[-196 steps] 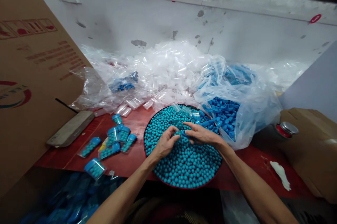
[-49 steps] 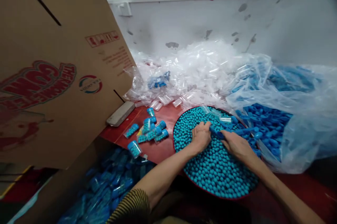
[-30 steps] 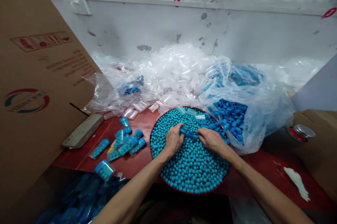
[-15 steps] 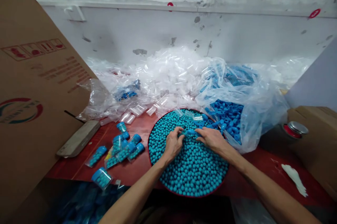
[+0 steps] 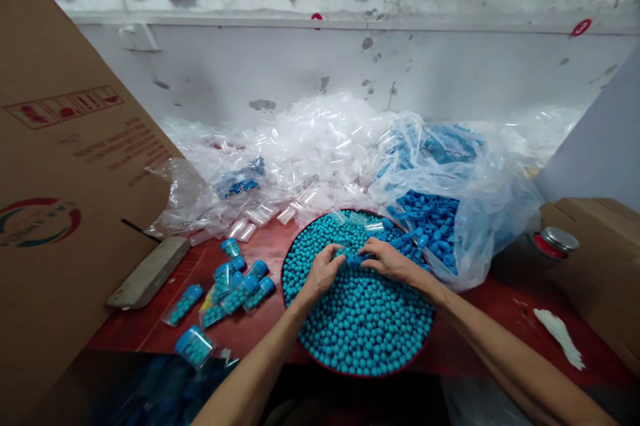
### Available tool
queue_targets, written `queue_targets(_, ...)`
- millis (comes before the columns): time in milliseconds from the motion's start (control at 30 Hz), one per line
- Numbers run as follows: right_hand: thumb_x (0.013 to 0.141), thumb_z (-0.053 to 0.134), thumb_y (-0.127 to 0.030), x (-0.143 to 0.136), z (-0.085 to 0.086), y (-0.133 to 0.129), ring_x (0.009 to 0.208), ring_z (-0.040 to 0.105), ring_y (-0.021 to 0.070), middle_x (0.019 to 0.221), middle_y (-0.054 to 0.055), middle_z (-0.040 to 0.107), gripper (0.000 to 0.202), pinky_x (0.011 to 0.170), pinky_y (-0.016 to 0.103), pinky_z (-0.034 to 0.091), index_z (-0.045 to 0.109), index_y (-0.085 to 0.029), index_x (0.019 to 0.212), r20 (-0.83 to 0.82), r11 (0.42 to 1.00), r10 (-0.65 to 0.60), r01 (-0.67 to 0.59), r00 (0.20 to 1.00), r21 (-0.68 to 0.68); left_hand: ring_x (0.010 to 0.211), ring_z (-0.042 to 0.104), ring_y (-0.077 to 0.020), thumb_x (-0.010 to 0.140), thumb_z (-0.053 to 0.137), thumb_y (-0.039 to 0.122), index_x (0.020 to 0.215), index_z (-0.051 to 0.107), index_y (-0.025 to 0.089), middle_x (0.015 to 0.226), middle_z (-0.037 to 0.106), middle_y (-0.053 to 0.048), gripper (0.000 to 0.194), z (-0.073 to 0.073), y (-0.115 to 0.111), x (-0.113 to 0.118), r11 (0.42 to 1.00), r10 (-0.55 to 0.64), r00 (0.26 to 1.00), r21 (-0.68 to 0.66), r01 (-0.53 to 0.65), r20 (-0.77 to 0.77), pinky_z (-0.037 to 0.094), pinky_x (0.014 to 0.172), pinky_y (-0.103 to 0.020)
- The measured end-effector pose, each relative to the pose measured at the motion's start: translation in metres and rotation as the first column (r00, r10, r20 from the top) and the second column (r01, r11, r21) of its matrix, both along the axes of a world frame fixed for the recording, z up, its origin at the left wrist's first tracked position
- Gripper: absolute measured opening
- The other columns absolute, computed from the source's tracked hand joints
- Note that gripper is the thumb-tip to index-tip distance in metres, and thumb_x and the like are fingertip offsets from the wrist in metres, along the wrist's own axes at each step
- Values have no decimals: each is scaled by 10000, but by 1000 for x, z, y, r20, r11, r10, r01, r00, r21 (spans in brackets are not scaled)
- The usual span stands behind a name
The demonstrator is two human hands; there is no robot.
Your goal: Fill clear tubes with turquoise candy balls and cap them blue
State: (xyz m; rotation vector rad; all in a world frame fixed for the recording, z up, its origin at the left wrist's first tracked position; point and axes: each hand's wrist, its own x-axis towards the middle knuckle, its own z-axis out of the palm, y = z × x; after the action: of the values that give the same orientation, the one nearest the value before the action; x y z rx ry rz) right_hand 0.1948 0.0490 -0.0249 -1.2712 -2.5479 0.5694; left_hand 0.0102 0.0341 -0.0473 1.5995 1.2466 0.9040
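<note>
A round tub [image 5: 283, 279] with a dark red rim is full of small teal balls [image 5: 370, 326]. Over its middle, my left hand [image 5: 324, 271] curls its fingers around what looks like a small clear plastic container, mostly hidden by the fingers. Close beside it, my right hand [image 5: 387, 259] pinches a blue cap [image 5: 354, 259] between thumb and fingers, at the container's end. Whether cap and container are joined cannot be seen. Several filled clear containers with blue caps [image 5: 240, 293] lie left of the tub, one [image 5: 195, 346] at the table's front edge.
Clear empty containers [image 5: 330, 139] are heaped along the wall. A plastic bag [image 5: 480, 239] spills blue caps [image 5: 430, 219] at the tub's back right. Cardboard boxes [image 5: 75, 166] flank the red table [image 5: 265, 333]. A grey block [image 5: 150, 273], a silver-lidded jar [image 5: 557, 243] and a white scrap [image 5: 559, 336] lie about.
Both hands have come slightly closer together, the right shifting left with the blue cap. The view has tilted up a little.
</note>
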Motion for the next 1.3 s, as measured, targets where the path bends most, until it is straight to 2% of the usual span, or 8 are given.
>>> queue_targets(100, 853, 398, -242, 11, -4, -2, 848, 539, 138, 888, 45, 584, 199, 786, 262, 406, 578, -157, 853, -236, 993, -112, 104, 965, -47, 706, 553, -133, 751, 443, 291, 969, 517, 117, 779, 602, -23, 289, -2, 4, -4, 998, -14, 996, -57, 19, 86, 438, 659, -251)
queue_targets(167, 851, 399, -257, 10, -3, -5, 885, 536, 149, 946, 52, 584, 205, 802, 281, 403, 546, -160, 956, -269, 987, -157, 144, 950, -66, 699, 542, -124, 728, 476, 284, 942, 530, 121, 780, 594, -14, 274, -4, 5, -4, 997, -14, 992, -77, 24, 122, 430, 659, -241)
queue_targets(267, 810, 481, -279, -4, -1, -12, 963, 499, 179, 1046, 82, 553, 305, 827, 307, 384, 482, -160, 1091, -135, 995, -98, 98, 986, -11, 730, 524, -121, 708, 498, 260, 920, 544, 134, 806, 582, -8, 251, -7, 6, -4, 996, -2, 989, -89, 16, 150, 416, 686, -236)
queue_targets(467, 817, 461, -322, -22, -2, -24, 874, 488, 211, 871, 77, 567, 203, 757, 330, 371, 579, -177, 896, 286, 991, -59, 22, 957, 130, 721, 507, -122, 709, 483, 257, 933, 533, 139, 780, 559, -3, 258, -2, 2, -8, 994, 59, 987, -101, -43, 153, 409, 653, -223)
queue_targets(733, 842, 420, -281, -8, 15, -11, 958, 536, 161, 1054, 64, 592, 305, 809, 248, 389, 502, -180, 1118, -38, 977, -202, 204, 979, 61, 746, 511, -130, 700, 508, 243, 893, 555, 165, 804, 569, 5, 213, 7, -6, -4, 997, 30, 991, -77, -20, 133, 416, 689, -233)
queue_targets(933, 844, 397, -258, -3, 20, -18, 830, 584, 183, 912, 78, 629, 264, 734, 281, 427, 577, -192, 1026, 137, 980, -201, 197, 970, 40, 682, 510, -118, 728, 473, 271, 937, 525, 159, 822, 565, 2, 243, 9, -9, -8, 994, 12, 993, -107, 0, 113, 425, 637, -230)
queue_targets(1167, 827, 402, -247, -21, 20, -22, 989, 544, 178, 1092, 62, 598, 327, 874, 335, 399, 541, -187, 1117, -389, 978, -204, 171, 898, -119, 710, 505, -116, 735, 484, 275, 979, 516, 157, 842, 565, -12, 273, 11, -11, -1, 994, -23, 969, -96, 48, 247, 424, 625, -215)
queue_targets(1300, 834, 372, -260, -29, 16, -28, 851, 580, 167, 978, 23, 642, 322, 787, 313, 441, 572, -210, 1081, -449, 971, -218, 147, 866, -188, 686, 496, -107, 740, 497, 256, 1177, 391, 158, 864, 555, -26, 460, 16, -21, 4, 989, -1, 913, -136, 62, 409, 426, 575, -200)
